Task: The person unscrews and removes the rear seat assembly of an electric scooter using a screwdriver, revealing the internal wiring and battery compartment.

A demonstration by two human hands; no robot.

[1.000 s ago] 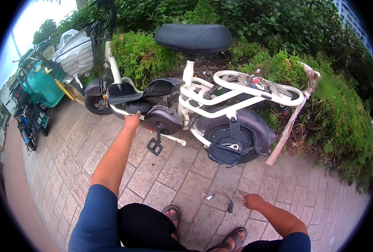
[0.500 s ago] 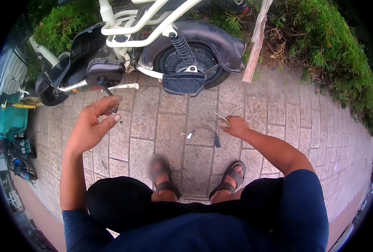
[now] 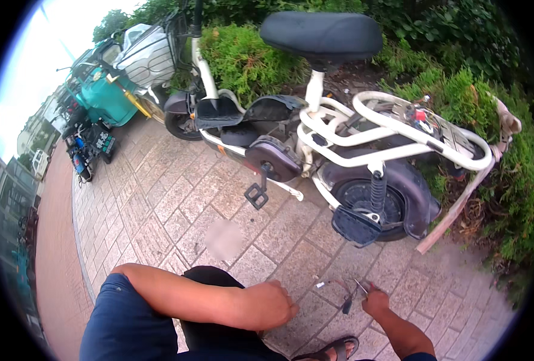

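My right hand (image 3: 376, 302) is low over the paving, closed on a thin screwdriver (image 3: 360, 285) whose metal shaft points up and left. Just left of it a short wire lead (image 3: 343, 289) lies on the stones, with a white connector (image 3: 321, 284) at one end and a dark connector (image 3: 346, 306) at the other. My left hand (image 3: 273, 305) is in front of my knee, back upward, its fingers curled in; its palm side is hidden. Beyond both hands stands a white-framed electric bike (image 3: 399, 144), its pedal (image 3: 256, 196) hanging over the paving.
A pale wooden stick (image 3: 453, 219) leans at the bike's rear. Green shrubs (image 3: 243, 60) grow behind it. Farther left are a teal vehicle (image 3: 107, 99) and a dark motorcycle (image 3: 80, 153). My sandalled foot (image 3: 342, 348) is at the lower edge.
The view has swung up and left, showing more of the bike and street. My left hand has drawn back from beside the pedal to my knee, fingers curling. The right hand keeps the screwdriver.
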